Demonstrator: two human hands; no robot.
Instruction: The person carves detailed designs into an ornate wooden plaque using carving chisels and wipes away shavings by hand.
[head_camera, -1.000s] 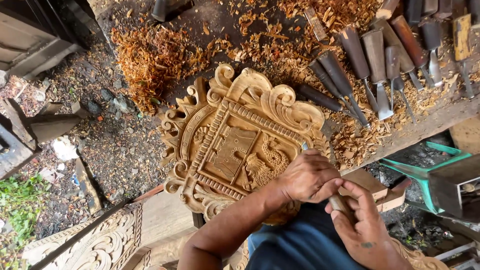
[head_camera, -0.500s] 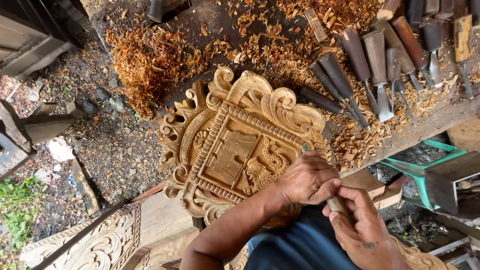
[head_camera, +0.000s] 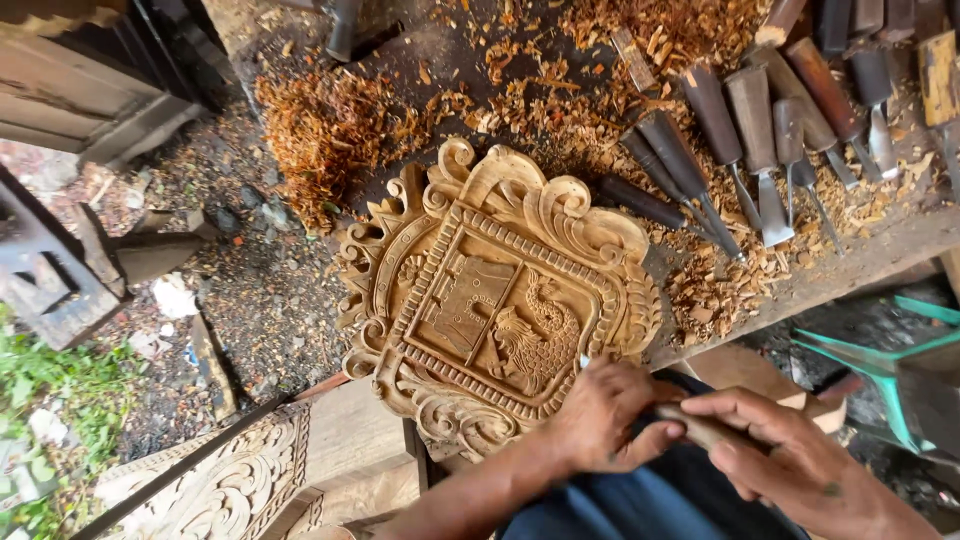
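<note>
Left hand (head_camera: 610, 415) closed round the front of a wooden-handled carving chisel (head_camera: 700, 428), knuckles resting on the lower right edge of the pale carved wooden crest panel (head_camera: 495, 300); blade tip hidden under the fingers. Right hand (head_camera: 790, 460) wrapped round the chisel's handle end, just beside the left, off the panel

Panel lies flat on the dark plank surface (head_camera: 880, 255), tilted, bottom part overhanging the near edge toward the person's blue-trousered lap (head_camera: 640, 505)

Judgement on the cut: left hand should brace on the panel as pivot and brake, right hand supply the push; shallow passes, since the scrollwork border looks thin and likely to chip

Edges and room:
- surface edge runs diagonally right of the hands; an overhanging panel could rock under load
- row of dark-handled chisels and gouges (head_camera: 760, 130) lies well apart to the upper right, blades pointing toward the near edge
- heap of orange-brown wood shavings (head_camera: 330, 130) upper left, loose chips all round the panel
- second carved wooden piece (head_camera: 230, 480) lower left, below the surface
- open room mainly on the right, over the lap
</note>
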